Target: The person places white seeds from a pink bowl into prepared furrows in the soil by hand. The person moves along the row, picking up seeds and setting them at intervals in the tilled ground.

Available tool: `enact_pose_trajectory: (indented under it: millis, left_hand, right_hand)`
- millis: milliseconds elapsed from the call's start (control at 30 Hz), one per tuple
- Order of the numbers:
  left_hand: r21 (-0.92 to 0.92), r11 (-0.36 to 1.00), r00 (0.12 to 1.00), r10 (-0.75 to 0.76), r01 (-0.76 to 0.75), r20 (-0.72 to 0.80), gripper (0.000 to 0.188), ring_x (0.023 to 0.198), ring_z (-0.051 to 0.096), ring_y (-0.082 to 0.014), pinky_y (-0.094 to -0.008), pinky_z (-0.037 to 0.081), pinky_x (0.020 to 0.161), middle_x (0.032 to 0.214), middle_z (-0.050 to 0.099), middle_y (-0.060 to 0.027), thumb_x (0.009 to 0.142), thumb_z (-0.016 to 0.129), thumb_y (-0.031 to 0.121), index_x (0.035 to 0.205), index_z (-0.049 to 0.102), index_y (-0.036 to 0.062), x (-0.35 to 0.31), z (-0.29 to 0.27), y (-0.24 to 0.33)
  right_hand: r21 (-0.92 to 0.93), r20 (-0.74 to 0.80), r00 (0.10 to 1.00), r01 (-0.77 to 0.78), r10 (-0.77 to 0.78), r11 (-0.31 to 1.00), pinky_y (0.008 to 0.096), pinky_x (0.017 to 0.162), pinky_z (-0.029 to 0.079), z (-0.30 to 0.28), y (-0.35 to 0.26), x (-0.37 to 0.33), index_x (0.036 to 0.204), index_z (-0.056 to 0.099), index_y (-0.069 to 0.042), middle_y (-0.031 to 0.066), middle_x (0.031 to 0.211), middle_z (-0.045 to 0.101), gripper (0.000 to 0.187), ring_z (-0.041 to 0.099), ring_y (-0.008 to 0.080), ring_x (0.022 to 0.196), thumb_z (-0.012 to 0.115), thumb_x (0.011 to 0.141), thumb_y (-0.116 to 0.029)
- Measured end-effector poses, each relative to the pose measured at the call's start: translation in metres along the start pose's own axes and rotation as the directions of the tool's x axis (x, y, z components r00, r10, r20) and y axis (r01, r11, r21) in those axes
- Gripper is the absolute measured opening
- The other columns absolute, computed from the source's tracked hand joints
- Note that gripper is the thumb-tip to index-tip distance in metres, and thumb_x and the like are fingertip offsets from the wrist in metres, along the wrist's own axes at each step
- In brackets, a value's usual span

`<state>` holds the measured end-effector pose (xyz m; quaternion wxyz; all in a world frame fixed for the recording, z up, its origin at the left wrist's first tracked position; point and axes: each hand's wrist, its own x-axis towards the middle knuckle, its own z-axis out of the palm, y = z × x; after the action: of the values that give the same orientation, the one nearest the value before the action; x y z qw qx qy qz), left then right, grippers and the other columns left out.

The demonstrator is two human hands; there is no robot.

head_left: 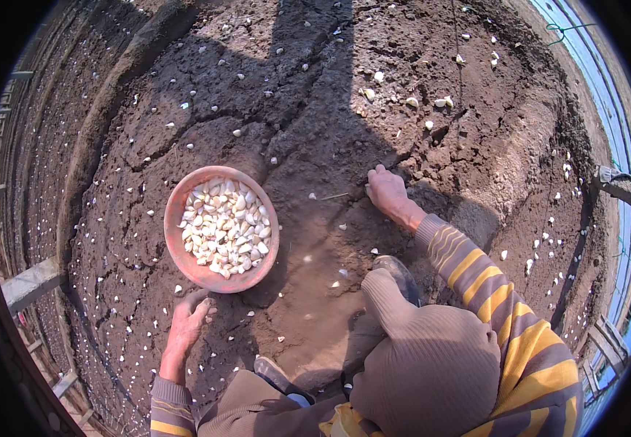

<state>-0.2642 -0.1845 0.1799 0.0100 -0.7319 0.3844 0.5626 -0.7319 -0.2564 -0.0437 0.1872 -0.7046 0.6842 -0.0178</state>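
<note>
A round reddish-pink bowl [222, 282] heaped with whitish garlic cloves [228, 227] rests on the brown soil at centre left. Just below its near rim is my left hand [186, 320], back upward and fingers curled in toward the thumb. Whatever lies inside those fingers is hidden. Farther forward and to the right, my right hand [388, 193] is low at the soil with its fingers pressed together. I cannot make out what it pinches. A small clove [312, 196] and a thin straw [334, 196] lie to its left.
Single cloves dot the cracked soil [243, 95], with larger ones [412, 102] at the upper right. My shoes [275, 375] and a brown ribbed cloth shape [432, 357] occupy the near side. A wooden post [31, 285] stands at the left, another [620, 186] at the right.
</note>
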Motion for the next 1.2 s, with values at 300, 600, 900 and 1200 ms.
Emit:
enact_pose_trajectory:
  millis: [300, 600, 900, 1200]
  left_hand:
    - [-0.082, 0.978, 0.976, -0.197, 0.189, -0.095, 0.041, 0.092, 0.064, -0.0162, -0.0281, 0.051, 0.076, 0.112, 0.066, -0.0123, 0.098, 0.054, 0.019, 0.132, 0.053, -0.0043, -0.038, 0.008, 0.012]
    - [-0.026, 0.985, 0.981, -0.171, 0.169, -0.092, 0.045, 0.098, 0.064, -0.0178, -0.0294, 0.051, 0.082, 0.116, 0.065, -0.0135, 0.098, 0.055, 0.021, 0.133, 0.05, -0.0058, -0.047, 0.017, 0.056]
    - [-0.001, 0.997, 0.997, -0.071, 0.071, -0.039, 0.046, 0.1, 0.064, -0.0179, -0.0283, 0.051, 0.08, 0.116, 0.065, -0.0149, 0.098, 0.054, 0.022, 0.135, 0.049, -0.0054, -0.018, 0.016, 0.033]
    - [0.455, 0.741, 0.797, 0.595, -0.494, -0.103, 0.048, 0.115, 0.057, -0.0384, -0.0429, 0.044, 0.1, 0.122, 0.058, -0.0259, 0.088, 0.066, 0.021, 0.124, 0.053, -0.0074, 0.068, 0.083, 0.01]
  right_hand:
    - [0.39, 0.278, 0.928, 0.125, -0.246, 0.912, 0.0484, 0.076, 0.05, -0.044, 0.052, 0.005, 0.094, 0.066, 0.001, 0.024, 0.092, 0.063, 0.022, 0.064, 0.0415, 0.088, 0.069, 0.081, -0.017]
    - [0.126, 0.376, 0.876, 0.276, -0.303, 0.953, 0.0469, 0.078, 0.055, -0.034, 0.021, 0.003, 0.09, 0.062, 0.003, 0.0224, 0.099, 0.059, 0.016, 0.064, 0.0394, 0.093, 0.06, 0.075, 0.004]
    - [0.34, 0.191, 0.938, 0.215, -0.291, 0.916, 0.0453, 0.076, 0.052, 0.018, 0.053, -0.003, 0.091, 0.058, 0.001, 0.0197, 0.094, 0.059, 0.014, 0.062, 0.0373, 0.088, 0.063, 0.081, -0.007]
    - [0.785, 0.391, 0.92, -0.317, -0.028, 0.532, 0.0234, 0.063, 0.05, -0.238, 0.09, -0.061, 0.094, 0.068, -0.004, 0.0063, 0.085, 0.069, 0.023, 0.063, 0.0094, 0.071, 0.064, 0.095, -0.027]
